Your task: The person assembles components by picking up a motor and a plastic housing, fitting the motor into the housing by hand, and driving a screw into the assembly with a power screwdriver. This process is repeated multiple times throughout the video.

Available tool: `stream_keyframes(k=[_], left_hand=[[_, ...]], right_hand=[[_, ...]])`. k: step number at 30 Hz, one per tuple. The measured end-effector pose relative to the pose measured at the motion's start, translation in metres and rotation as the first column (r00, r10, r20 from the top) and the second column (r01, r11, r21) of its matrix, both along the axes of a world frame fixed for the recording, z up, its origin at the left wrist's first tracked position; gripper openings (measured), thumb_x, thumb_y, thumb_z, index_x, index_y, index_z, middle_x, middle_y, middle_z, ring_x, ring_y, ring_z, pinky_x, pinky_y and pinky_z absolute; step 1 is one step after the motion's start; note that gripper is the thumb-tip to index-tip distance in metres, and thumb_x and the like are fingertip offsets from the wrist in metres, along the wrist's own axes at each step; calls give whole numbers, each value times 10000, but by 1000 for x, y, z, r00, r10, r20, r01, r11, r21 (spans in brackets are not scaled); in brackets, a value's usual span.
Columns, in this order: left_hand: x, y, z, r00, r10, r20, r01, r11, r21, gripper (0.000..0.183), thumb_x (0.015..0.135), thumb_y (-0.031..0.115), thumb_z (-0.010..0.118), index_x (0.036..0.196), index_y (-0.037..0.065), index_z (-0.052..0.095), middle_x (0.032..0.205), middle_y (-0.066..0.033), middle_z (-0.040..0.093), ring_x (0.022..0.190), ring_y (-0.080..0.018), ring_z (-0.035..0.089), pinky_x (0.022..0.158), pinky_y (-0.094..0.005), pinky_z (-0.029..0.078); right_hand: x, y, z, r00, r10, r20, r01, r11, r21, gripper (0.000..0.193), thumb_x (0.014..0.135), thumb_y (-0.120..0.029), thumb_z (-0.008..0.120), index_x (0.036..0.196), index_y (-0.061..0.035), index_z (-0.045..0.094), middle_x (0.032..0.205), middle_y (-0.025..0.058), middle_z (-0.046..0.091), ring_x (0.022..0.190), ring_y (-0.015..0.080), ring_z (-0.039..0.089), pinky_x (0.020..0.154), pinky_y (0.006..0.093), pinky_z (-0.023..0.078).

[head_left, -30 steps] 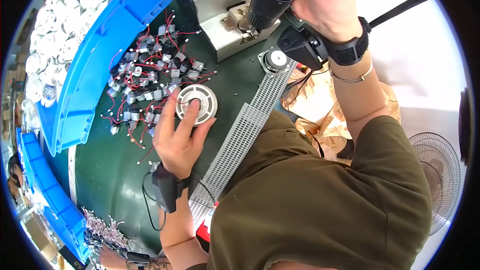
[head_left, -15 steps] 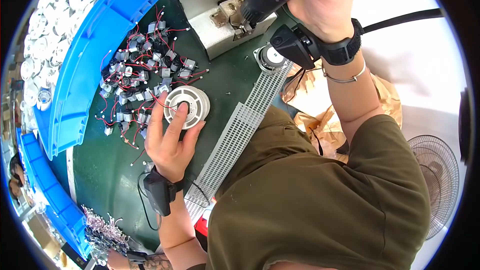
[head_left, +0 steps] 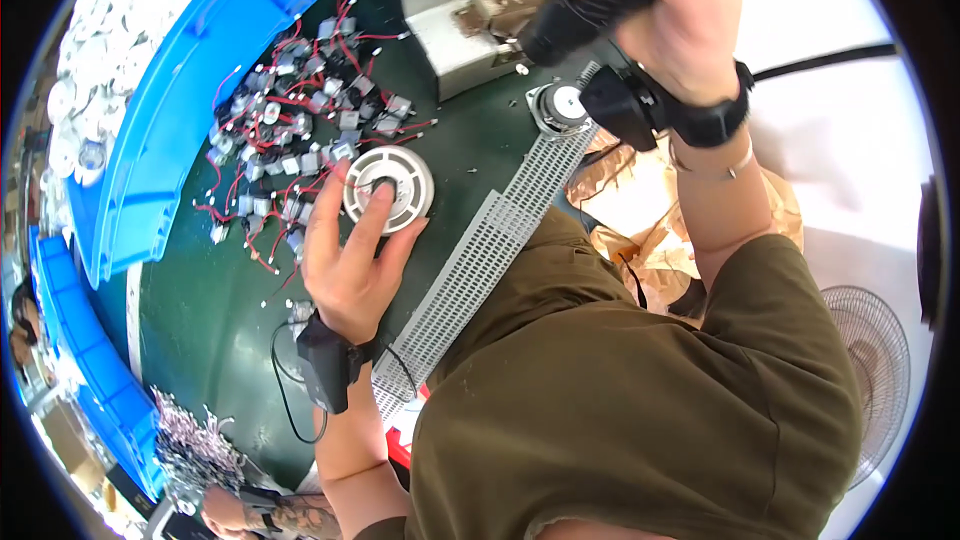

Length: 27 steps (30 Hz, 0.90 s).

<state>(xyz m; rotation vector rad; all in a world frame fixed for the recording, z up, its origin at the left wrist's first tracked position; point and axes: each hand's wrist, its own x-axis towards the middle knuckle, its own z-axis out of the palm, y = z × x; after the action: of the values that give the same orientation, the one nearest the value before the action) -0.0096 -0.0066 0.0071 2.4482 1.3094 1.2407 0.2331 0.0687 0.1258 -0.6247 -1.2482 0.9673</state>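
My left hand (head_left: 345,280) grips a round white plastic housing (head_left: 421,183) with a spoked top, fingers around its edge and one fingertip at its centre. The housing rests on the green table beside a heap of small grey motors (head_left: 300,120) with red wires. Up at the right, my right hand (head_left: 690,35) is wrapped around a black electric screwdriver (head_left: 590,12). Its nose points down and left, close to the white metal screw feeder (head_left: 455,65). A small bright spot shows by the tip, too blurred to name.
A blue bin (head_left: 165,130) heaped with white plastic parts (head_left: 105,60) stands at the left. A round speaker (head_left: 563,105) sits by a perforated strip (head_left: 470,265) along the near edge. Another person's hand (head_left: 225,512) is at the lower left. A fan (head_left: 868,360) stands at right.
The screwdriver has come out of the screw feeder, and my right hand has moved a little right and tilted it. My left hand stays on the housing. The whole view has shifted slightly.
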Motion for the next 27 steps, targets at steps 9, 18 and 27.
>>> stream_keyframes(k=[9, 18, 27], left_hand=[[7, 3, 2, 994, -44, 98, 45, 999, -11, 411, 602, 50, 805, 983, 46, 651, 1133, -227, 550, 930, -340, 609, 731, -362, 535], [10, 5, 2, 993, -53, 109, 52, 998, 19, 404, 605, 70, 802, 980, 51, 652, 1118, -211, 557, 909, -328, 615, 713, -355, 533], [11, 5, 0, 989, -55, 139, 56, 998, -3, 405, 603, 92, 806, 978, 57, 656, 1113, -190, 563, 922, -317, 609, 731, -362, 527]], right_hand=[[-44, -10, -1, 862, 413, -293, -458, 883, -104, 373, 806, -47, 541, 1139, 66, 416, 730, 111, 578, 555, 197, 558, 534, 301, 472], [-64, -13, 10, 694, 459, -555, -624, 768, -146, 428, 873, -130, 505, 1219, 88, 378, 792, 123, 591, 595, 216, 580, 557, 318, 489], [-61, -14, 8, 646, 558, -521, -704, 699, -124, 424, 842, -57, 547, 1210, 88, 393, 856, 135, 598, 609, 186, 587, 535, 292, 480]])
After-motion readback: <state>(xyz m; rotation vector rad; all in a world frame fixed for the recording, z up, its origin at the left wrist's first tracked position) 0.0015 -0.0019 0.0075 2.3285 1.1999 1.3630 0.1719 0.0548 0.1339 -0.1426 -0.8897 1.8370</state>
